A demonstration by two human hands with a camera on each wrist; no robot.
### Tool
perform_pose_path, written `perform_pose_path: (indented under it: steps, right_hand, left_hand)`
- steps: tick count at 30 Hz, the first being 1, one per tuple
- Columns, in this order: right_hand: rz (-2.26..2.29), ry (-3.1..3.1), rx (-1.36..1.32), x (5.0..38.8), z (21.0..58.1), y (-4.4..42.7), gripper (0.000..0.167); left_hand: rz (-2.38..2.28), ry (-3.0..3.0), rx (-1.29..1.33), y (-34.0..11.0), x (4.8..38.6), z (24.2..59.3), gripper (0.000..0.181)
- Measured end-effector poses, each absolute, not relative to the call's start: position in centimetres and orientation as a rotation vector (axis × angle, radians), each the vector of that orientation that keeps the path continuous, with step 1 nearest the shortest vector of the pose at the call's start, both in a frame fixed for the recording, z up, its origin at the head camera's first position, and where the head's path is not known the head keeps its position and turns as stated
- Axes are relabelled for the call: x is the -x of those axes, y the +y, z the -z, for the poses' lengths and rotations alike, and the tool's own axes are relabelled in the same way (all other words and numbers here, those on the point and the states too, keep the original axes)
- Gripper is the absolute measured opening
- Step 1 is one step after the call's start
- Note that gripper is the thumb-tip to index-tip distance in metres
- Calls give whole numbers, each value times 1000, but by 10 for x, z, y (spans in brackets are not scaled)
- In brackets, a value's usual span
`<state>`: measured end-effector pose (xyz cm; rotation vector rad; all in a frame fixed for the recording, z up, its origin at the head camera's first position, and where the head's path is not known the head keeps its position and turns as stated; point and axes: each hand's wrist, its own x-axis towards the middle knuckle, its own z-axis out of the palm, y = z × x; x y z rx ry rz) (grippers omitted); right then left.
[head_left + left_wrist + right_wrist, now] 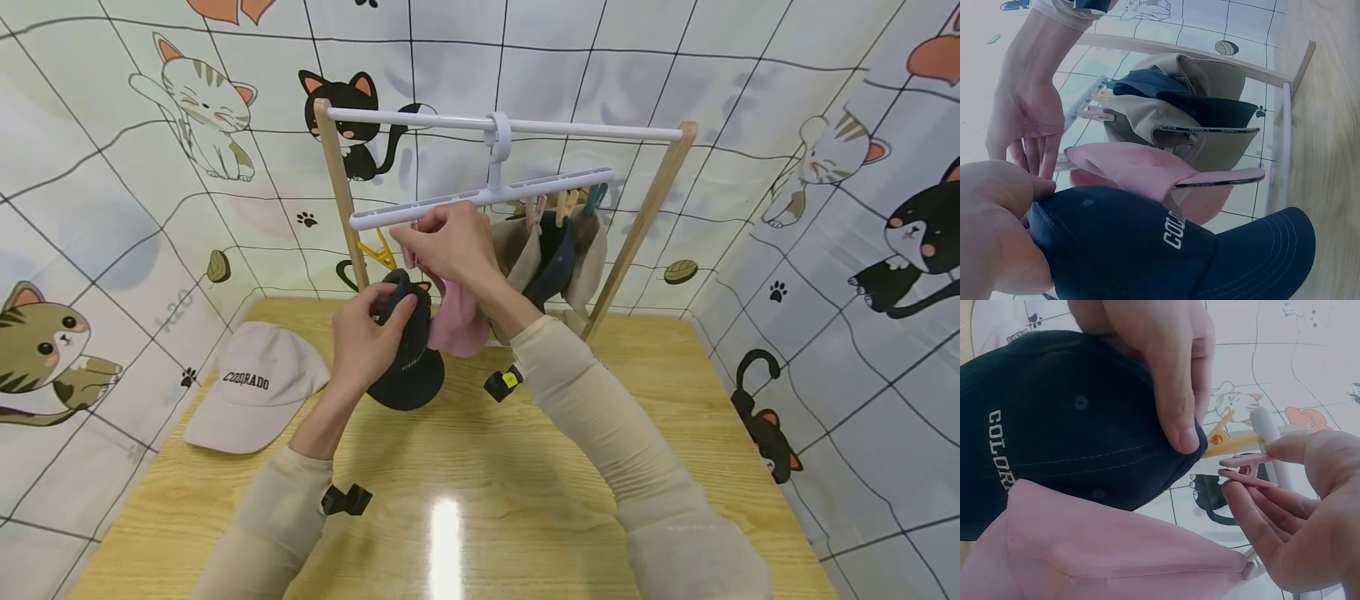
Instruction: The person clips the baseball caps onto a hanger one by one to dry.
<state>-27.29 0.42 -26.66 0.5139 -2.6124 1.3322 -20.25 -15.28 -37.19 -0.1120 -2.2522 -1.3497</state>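
My left hand holds a dark navy baseball cap by the edge of its crown, thumb on the near side. The cap hangs brim down under the left part of a white hanger. With thumb and fingers, my right hand pinches a pink clothespin just beside the cap's edge, apart from it. A yellow clothespin hangs behind that edge. Next to the navy cap, a pink cap hangs from the hanger, partly hidden by my right hand in the head view.
The hanger hooks on a white rod between wooden posts. Beige and dark caps hang at its right from several clothespins. A pale cap lies on the wooden table at left. Cat-print cloth surrounds the table.
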Motion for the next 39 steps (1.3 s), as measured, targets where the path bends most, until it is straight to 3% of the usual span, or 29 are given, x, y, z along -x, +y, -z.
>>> perform_pose_path:
  steps: [15,39]
  right_hand:
    - [-1178,-2608,-556,270,268,5,37]
    - [-1009,-2523,-607,270,271,1,48]
  left_hand:
    - [1050,-2259,223,-143,208,362,26]
    - [874,-2250,225,-137,212,357,21]
